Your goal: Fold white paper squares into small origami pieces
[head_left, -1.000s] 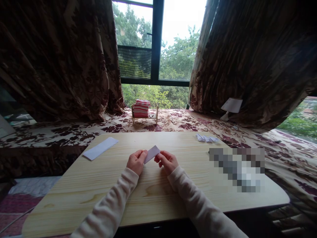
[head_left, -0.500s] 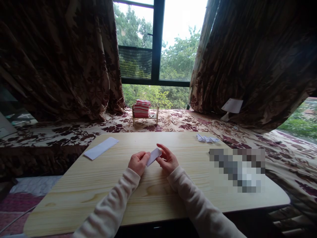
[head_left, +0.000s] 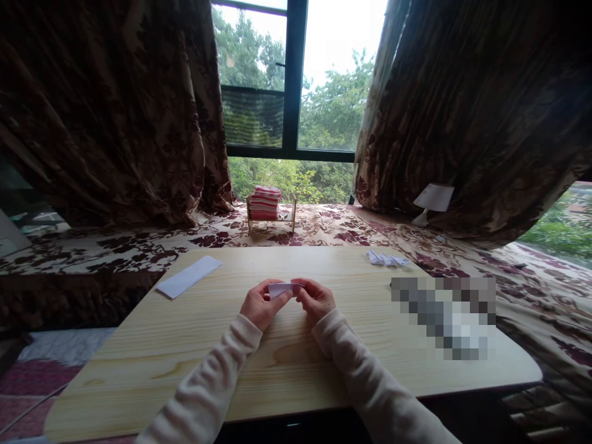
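Observation:
A small folded piece of white paper [head_left: 279, 288] is held level between both hands, above the middle of the wooden table [head_left: 194, 357]. My left hand [head_left: 261, 306] is closed on its left part, with the thumb pressed along the near side. On the right end, my right hand [head_left: 317, 300] pinches the paper between thumb and fingers. Parts of the fingers behind the paper are hidden. To the left lies a flat white paper strip [head_left: 189, 277]. Several folded white paper pieces [head_left: 387, 259] stand in a row at the table's far right corner.
Beyond the table, a small wooden rack [head_left: 295, 216] carries a stack of red-and-white striped cloths [head_left: 265, 203] on the flowered sill cover [head_left: 333, 223]. A small white lamp [head_left: 433, 197] stands by the right curtain. A pixelated patch [head_left: 444, 317] hides something at the table's right.
The paper has turned from a slant to nearly level. My left thumb has slid rightward along it, and my right fingers, spread before, have closed on its right end.

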{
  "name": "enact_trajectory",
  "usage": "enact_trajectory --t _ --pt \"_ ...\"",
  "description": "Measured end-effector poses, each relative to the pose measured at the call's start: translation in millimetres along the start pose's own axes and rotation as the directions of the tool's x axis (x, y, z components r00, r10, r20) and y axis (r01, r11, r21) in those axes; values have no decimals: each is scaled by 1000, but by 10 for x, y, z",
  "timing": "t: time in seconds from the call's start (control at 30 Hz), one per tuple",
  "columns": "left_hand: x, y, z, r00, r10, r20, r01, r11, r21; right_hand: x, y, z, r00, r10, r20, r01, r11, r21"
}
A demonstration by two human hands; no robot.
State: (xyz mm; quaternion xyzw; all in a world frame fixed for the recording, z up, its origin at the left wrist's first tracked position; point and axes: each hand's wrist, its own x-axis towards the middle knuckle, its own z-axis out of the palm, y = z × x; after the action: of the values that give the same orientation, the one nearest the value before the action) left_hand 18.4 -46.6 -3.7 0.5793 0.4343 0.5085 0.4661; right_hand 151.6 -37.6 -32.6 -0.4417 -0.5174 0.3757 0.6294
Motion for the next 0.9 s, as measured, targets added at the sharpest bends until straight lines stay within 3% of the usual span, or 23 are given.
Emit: enact_trajectory --t 0.23,0.47,0.9 --pt "29 -15 -30 1000 -26 9 27 992 -127 -30 -51 10 1000 9 10 -9 1000 18" --pt "68 -95 -78 993 -96 -71 82 979 -186 -35 -122 -2 999 11 35 -12 999 30" --pt "58 -48 -38 993 -119 -6 113 961 -251 -18 -159 -13 993 113 38 -118 981 157"
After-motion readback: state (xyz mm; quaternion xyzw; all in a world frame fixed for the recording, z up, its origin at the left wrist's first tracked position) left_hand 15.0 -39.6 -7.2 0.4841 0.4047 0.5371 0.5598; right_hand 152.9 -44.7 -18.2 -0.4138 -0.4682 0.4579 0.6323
